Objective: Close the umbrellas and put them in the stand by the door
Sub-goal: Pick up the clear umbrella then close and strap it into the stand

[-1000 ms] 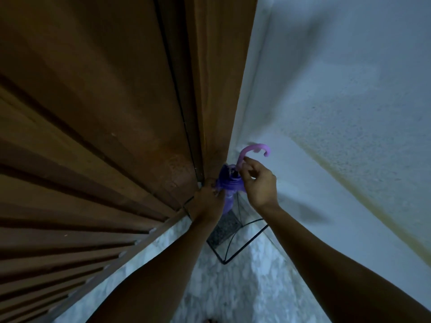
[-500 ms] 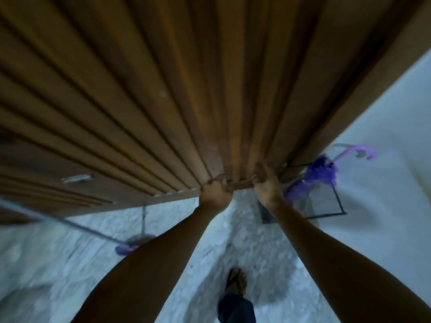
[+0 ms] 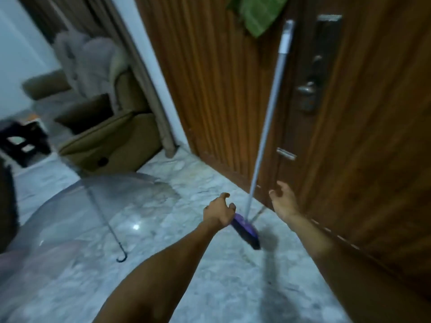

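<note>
A clear see-through umbrella (image 3: 77,206) lies open on the marble floor at the left, its thin shaft ending in a dark hooked handle (image 3: 122,257). My left hand (image 3: 219,212) hovers mid-frame with fingers loosely curled, holding nothing. My right hand (image 3: 283,201) is spread open near the wooden door (image 3: 349,136), also holding nothing. Both hands are well to the right of the clear umbrella. The purple umbrella and the stand are out of view.
A broom with a grey pole (image 3: 268,113) and purple head (image 3: 247,231) leans on the door between my hands. An olive armchair (image 3: 112,134) stands at the back left, a dark stool (image 3: 23,141) at far left. A green cloth (image 3: 256,12) hangs on the door.
My view has swung left from the corner stand to the room. Both hands let go of the purple umbrella, which stayed in the stand, and now hang free near the broom.
</note>
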